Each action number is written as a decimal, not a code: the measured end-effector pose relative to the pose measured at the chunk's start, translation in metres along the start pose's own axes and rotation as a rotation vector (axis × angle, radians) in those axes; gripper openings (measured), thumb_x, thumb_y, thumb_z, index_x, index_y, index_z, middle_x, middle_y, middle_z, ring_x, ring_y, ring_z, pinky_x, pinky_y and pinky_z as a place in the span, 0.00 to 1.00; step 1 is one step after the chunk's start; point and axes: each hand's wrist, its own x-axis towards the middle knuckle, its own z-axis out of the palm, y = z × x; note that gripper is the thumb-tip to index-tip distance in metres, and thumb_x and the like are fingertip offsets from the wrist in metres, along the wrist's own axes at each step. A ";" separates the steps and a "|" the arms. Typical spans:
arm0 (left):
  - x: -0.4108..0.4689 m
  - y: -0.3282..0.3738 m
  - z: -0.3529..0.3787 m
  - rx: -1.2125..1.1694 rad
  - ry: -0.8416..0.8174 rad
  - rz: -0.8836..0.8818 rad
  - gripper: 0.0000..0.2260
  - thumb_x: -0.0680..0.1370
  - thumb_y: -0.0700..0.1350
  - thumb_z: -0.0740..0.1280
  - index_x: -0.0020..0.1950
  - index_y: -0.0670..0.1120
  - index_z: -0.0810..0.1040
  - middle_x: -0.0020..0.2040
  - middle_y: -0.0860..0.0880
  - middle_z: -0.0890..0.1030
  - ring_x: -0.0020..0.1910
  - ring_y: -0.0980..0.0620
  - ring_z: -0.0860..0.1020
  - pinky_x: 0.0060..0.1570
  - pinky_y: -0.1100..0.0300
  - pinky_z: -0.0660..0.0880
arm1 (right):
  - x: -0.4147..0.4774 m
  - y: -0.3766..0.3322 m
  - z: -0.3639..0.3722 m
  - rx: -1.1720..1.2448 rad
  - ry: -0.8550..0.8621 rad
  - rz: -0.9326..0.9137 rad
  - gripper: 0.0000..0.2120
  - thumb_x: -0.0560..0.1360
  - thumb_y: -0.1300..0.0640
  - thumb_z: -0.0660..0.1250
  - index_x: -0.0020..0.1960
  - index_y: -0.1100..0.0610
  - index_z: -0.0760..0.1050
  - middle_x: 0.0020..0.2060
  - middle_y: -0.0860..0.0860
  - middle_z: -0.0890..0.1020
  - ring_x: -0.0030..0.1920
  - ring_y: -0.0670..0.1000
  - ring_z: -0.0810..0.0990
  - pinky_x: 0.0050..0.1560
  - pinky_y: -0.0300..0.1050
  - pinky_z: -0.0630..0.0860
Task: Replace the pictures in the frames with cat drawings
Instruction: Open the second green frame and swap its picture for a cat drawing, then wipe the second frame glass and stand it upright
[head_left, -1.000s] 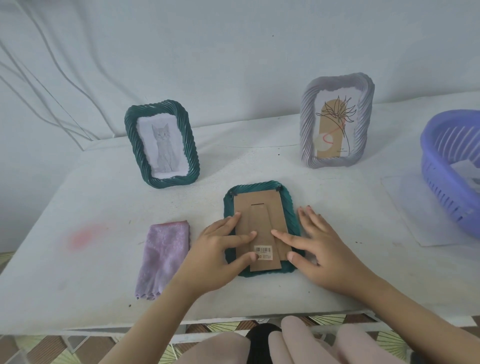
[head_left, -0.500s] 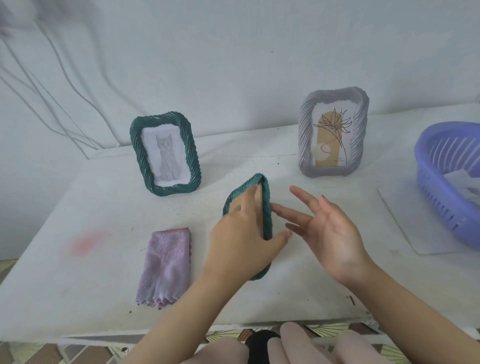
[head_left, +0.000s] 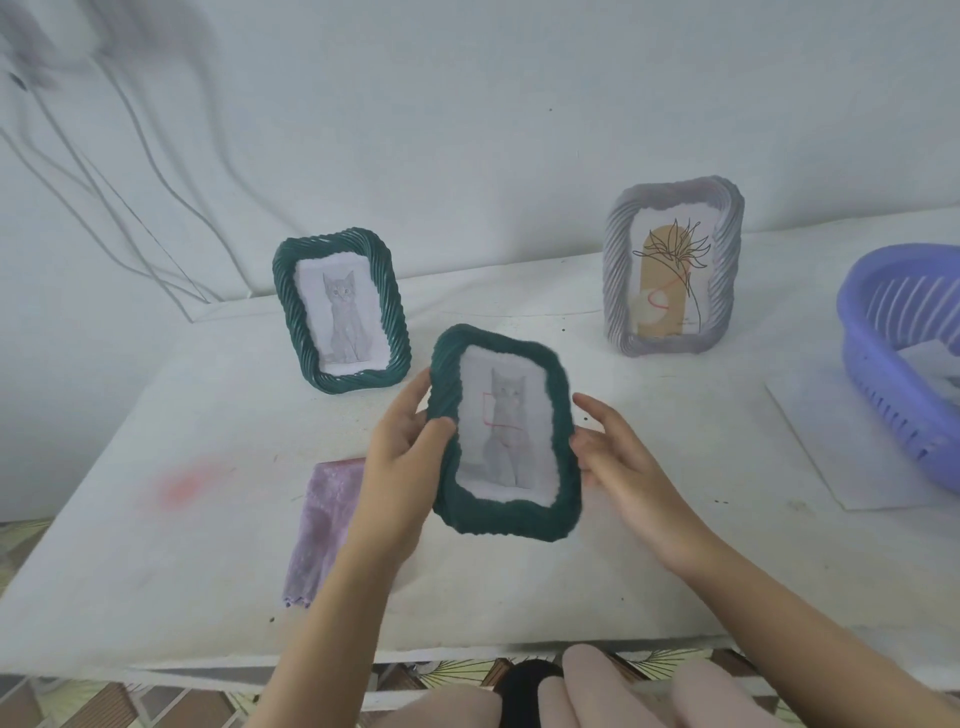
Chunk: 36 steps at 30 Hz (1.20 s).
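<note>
Green frame (head_left: 498, 519) with a cat drawing (head_left: 506, 426) hangs between both hands above the table (head_left: 156, 545), face to the camera, blurred. Left hand (head_left: 402, 457) grips its left edge, thumb across the front rim and fingers behind; right hand (head_left: 618, 457) clasps the right edge. Beyond the left hand stands a second green frame (head_left: 358, 380), also showing a cat. Beyond the right hand, well apart, stands a grey frame (head_left: 619, 280) with a plant picture (head_left: 670, 280). Purple cloth (head_left: 322, 519) lies just left of the left wrist; purple basket (head_left: 852, 312) sits far right of the right hand.

Glossy ribbed standing green frame (head_left: 396, 332), matt paper cat drawing (head_left: 345, 317), fuzzy cloth (head_left: 324, 519), smooth plastic basket (head_left: 883, 395).
</note>
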 end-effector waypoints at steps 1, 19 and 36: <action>0.000 -0.007 0.002 -0.059 0.009 -0.025 0.22 0.79 0.33 0.55 0.59 0.59 0.72 0.41 0.52 0.84 0.37 0.52 0.80 0.36 0.59 0.78 | -0.001 0.000 0.000 -0.017 0.021 -0.011 0.19 0.78 0.54 0.59 0.66 0.39 0.61 0.55 0.41 0.79 0.55 0.39 0.77 0.53 0.35 0.72; -0.003 -0.080 0.005 0.854 -0.027 0.176 0.21 0.80 0.40 0.55 0.74 0.45 0.59 0.74 0.48 0.62 0.76 0.53 0.49 0.68 0.67 0.38 | 0.004 0.033 -0.012 -1.158 0.081 -0.145 0.35 0.72 0.39 0.32 0.76 0.51 0.45 0.76 0.56 0.44 0.75 0.53 0.37 0.70 0.46 0.32; -0.017 -0.080 -0.090 0.919 0.370 -0.075 0.24 0.75 0.44 0.65 0.71 0.48 0.66 0.63 0.41 0.74 0.62 0.40 0.70 0.62 0.46 0.67 | 0.003 0.034 -0.011 -1.203 0.032 -0.128 0.38 0.67 0.40 0.27 0.75 0.48 0.43 0.76 0.47 0.49 0.75 0.46 0.44 0.72 0.45 0.36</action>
